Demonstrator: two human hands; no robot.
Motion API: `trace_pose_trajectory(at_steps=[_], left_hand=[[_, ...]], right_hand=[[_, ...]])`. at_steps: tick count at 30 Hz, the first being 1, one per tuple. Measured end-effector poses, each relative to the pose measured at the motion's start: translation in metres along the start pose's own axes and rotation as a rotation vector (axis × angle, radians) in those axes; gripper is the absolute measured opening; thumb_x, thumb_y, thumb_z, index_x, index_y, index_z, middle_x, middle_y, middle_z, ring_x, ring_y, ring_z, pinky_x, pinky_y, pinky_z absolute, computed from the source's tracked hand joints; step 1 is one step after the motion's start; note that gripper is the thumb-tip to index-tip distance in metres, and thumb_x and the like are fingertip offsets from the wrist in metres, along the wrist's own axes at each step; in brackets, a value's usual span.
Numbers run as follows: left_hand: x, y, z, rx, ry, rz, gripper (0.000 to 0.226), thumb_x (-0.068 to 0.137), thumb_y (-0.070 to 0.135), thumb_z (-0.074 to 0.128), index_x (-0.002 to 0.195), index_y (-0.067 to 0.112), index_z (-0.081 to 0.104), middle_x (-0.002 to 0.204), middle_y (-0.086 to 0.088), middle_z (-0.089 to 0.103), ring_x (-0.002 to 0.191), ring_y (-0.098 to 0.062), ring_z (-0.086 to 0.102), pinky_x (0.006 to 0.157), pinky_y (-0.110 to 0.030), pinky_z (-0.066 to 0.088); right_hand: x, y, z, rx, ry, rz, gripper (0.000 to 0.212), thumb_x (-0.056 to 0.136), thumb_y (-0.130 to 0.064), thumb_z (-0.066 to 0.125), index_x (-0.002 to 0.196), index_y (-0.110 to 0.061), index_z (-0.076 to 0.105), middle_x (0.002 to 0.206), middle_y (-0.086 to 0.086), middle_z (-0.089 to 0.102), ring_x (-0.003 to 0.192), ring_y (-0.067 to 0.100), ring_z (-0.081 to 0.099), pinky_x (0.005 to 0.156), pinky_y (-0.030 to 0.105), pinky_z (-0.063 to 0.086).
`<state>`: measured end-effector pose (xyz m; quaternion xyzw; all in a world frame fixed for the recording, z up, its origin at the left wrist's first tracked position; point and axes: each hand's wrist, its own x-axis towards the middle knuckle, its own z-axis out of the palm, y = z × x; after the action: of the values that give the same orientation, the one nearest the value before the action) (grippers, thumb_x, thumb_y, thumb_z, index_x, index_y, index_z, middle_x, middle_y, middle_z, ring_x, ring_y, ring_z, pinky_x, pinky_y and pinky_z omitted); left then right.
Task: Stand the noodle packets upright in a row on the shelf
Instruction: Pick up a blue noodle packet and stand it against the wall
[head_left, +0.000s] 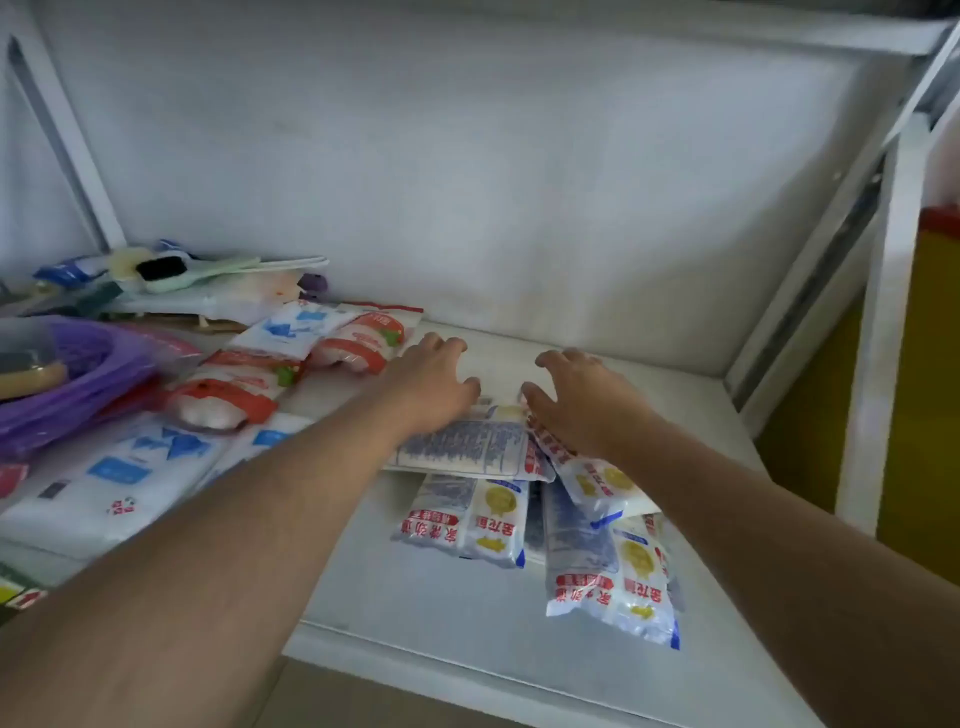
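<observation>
Several white and blue noodle packets lie flat in a loose heap on the white shelf (415, 597). The top packet (467, 447) shows its printed back. Another packet (462, 525) lies under it, and a third packet (610, 582) points toward the shelf's front edge. My left hand (431, 384) hovers over the far left end of the top packet, fingers spread, holding nothing. My right hand (576, 400) reaches over the right side of the heap, fingers apart and curled downward, with nothing in it. No packet stands upright.
Red and white packets (234, 400) and blue and white bags (119, 483) lie to the left. A purple basket (67, 384) sits at the far left. Brushes and other items (182, 270) pile at the back left. A shelf upright (878, 338) stands at right, and the back wall is behind.
</observation>
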<state>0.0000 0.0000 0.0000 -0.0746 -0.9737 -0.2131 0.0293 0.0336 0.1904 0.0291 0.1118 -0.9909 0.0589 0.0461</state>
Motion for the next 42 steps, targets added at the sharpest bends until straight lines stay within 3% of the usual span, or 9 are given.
trace_pose_trajectory(at_steps=[8,11,14,22,26,29,32,37,42], left_hand=[[0.000,-0.022,0.010,0.041,0.017,0.036,0.057,0.097,0.050,0.043,0.147,0.022,0.040,0.152,-0.006,0.038,0.134,-0.029,0.043,0.106,-0.044,0.040],[-0.001,-0.027,0.022,0.021,-0.004,0.090,0.047,0.101,0.048,0.036,0.130,0.018,0.057,0.135,-0.009,0.055,0.118,-0.027,0.056,0.097,-0.041,0.045],[-0.002,-0.030,0.031,-0.123,-0.029,0.107,0.046,0.103,0.046,0.033,0.096,0.015,0.066,0.101,-0.009,0.068,0.092,-0.025,0.062,0.079,-0.037,0.047],[-0.002,-0.033,0.030,-0.157,-0.025,0.155,0.041,0.104,0.044,0.032,0.086,0.018,0.058,0.093,-0.010,0.066,0.085,-0.024,0.061,0.077,-0.040,0.048],[-0.019,-0.042,0.020,-0.228,0.016,0.227,0.035,0.103,0.040,0.039,0.128,0.022,0.057,0.125,0.005,0.055,0.113,-0.012,0.053,0.093,-0.033,0.042],[-0.051,-0.060,0.014,-0.263,-0.077,0.296,0.065,0.094,0.042,0.052,0.153,0.028,0.029,0.150,0.011,0.032,0.132,-0.001,0.033,0.107,-0.023,0.029],[-0.066,-0.075,0.020,0.062,-0.095,0.280,0.096,0.084,0.057,0.060,0.156,0.037,0.000,0.163,0.014,0.008,0.146,-0.009,0.022,0.118,-0.035,0.030],[-0.057,-0.064,0.024,0.418,0.221,0.178,0.071,0.090,0.046,0.059,0.150,0.029,0.026,0.135,0.004,0.053,0.111,-0.018,0.060,0.078,-0.034,0.053],[-0.051,-0.052,0.014,0.307,0.210,0.146,0.041,0.093,0.038,0.060,0.131,0.024,0.050,0.117,0.001,0.067,0.099,-0.020,0.067,0.077,-0.029,0.050]], right_hand=[[0.012,-0.004,0.022,0.067,0.036,0.019,0.050,0.103,-0.049,0.038,0.142,-0.021,0.051,0.141,0.006,0.056,0.122,0.028,0.057,0.097,0.042,0.049],[0.016,-0.005,0.030,0.118,0.038,0.033,0.041,0.105,-0.045,0.036,0.103,-0.017,0.066,0.112,0.010,0.070,0.096,0.029,0.063,0.080,0.037,0.049],[0.016,-0.009,0.033,0.146,-0.003,0.034,0.050,0.106,-0.043,0.036,0.068,-0.017,0.053,0.079,0.007,0.063,0.075,0.026,0.057,0.067,0.034,0.040],[0.019,-0.009,0.024,0.400,-0.109,0.114,0.050,0.096,-0.053,0.057,0.075,-0.009,0.069,0.074,0.008,0.070,0.065,0.022,0.061,0.062,0.033,0.049],[0.021,-0.011,0.021,0.457,-0.031,0.082,0.039,0.096,-0.047,0.062,0.090,-0.012,0.078,0.083,0.006,0.076,0.070,0.015,0.063,0.065,0.031,0.052],[0.024,-0.013,0.019,0.484,-0.032,0.083,0.039,0.097,-0.046,0.062,0.089,-0.011,0.078,0.078,0.010,0.074,0.060,0.013,0.057,0.055,0.026,0.044],[0.031,-0.015,0.010,0.515,-0.078,0.100,0.038,0.097,-0.044,0.063,0.078,-0.014,0.074,0.067,0.007,0.070,0.056,0.013,0.055,0.050,0.021,0.041],[0.044,-0.021,-0.003,0.567,-0.121,0.079,0.040,0.096,-0.041,0.066,0.085,-0.005,0.077,0.069,0.002,0.068,0.061,0.012,0.058,0.058,0.024,0.043],[0.044,-0.020,-0.016,0.676,-0.088,0.093,0.050,0.097,-0.042,0.063,0.091,0.007,0.074,0.069,0.009,0.066,0.058,0.017,0.057,0.053,0.019,0.048]])
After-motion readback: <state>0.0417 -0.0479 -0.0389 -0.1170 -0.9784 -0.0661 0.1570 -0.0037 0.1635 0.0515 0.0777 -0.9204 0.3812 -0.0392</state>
